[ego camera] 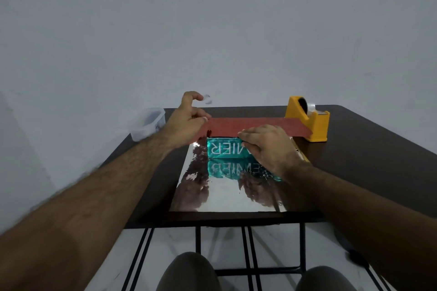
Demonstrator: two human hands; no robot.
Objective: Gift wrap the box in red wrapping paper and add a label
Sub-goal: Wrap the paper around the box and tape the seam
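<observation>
A: Where did the box (pixel 224 147) sit at that point?

B: Just below the centre of the frame, on the wrapping paper (pixel 227 191), which lay silver side up on the dark tabletop (pixel 369 149). The far flap (pixel 250 126) of the paper, red side showing, was folded over the top of the box.

A: And the hands?

B: The right hand (pixel 264 143) lay over the flap's near edge at the box's right end, fingers bent over it, pressing it down. The left hand (pixel 189 120) held the flap's left end with its lower fingers, and a small clear piece of tape (pixel 207 99) hung from the raised forefinger.

A: So the taping step, I'd judge. How to do it well?

B: Keep the right hand's pressure so the flap stays taut, then lay the tape across the flap's edge, half on paper and half on the box, and rub it flat.

A: More tape if needed?

B: The yellow tape dispenser (pixel 307 123) stood right of centre, touching the flap's right end. A clear plastic tub (pixel 147 123) stood left of centre.
</observation>
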